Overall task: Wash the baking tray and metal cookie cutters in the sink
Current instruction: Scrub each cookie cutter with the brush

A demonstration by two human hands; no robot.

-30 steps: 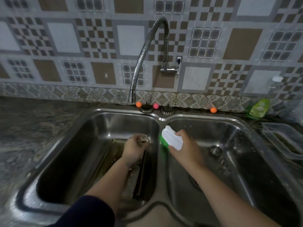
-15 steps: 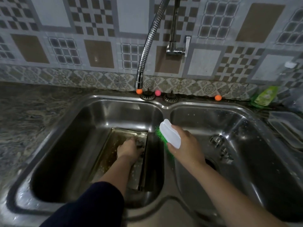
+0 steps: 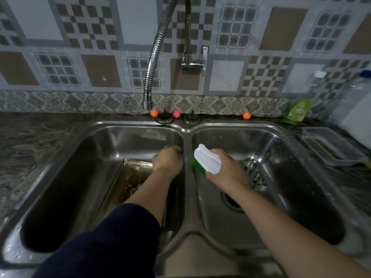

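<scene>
A stained metal baking tray (image 3: pixel 128 181) lies in the left basin of the double steel sink (image 3: pixel 186 133). My left hand (image 3: pixel 167 159) hovers knuckles-up over the tray's far right corner with its fingers curled down, so what they hold is hidden. A small pale piece (image 3: pixel 135 190) rests on the tray beside my forearm. My right hand (image 3: pixel 226 173) grips a white scrub brush (image 3: pixel 206 159) with green bristles, just right of the sink divider. Small shiny metal pieces (image 3: pixel 256 178), possibly cutters, lie in the right basin near the drain (image 3: pixel 232 201).
A flexible chrome faucet hose (image 3: pixel 149 77) hangs over the back of the left basin. Two strainers and small coloured balls sit on the sink's back rim. A green soap pouch (image 3: pixel 297 111), a clear bottle (image 3: pixel 353 97) and a clear plastic container (image 3: pixel 331 145) stand at the right.
My left hand held a small metal cutter up, dipped onto the tray, then moved to the tray's far right corner. The brush hand stayed by the divider. The view tilted down.
</scene>
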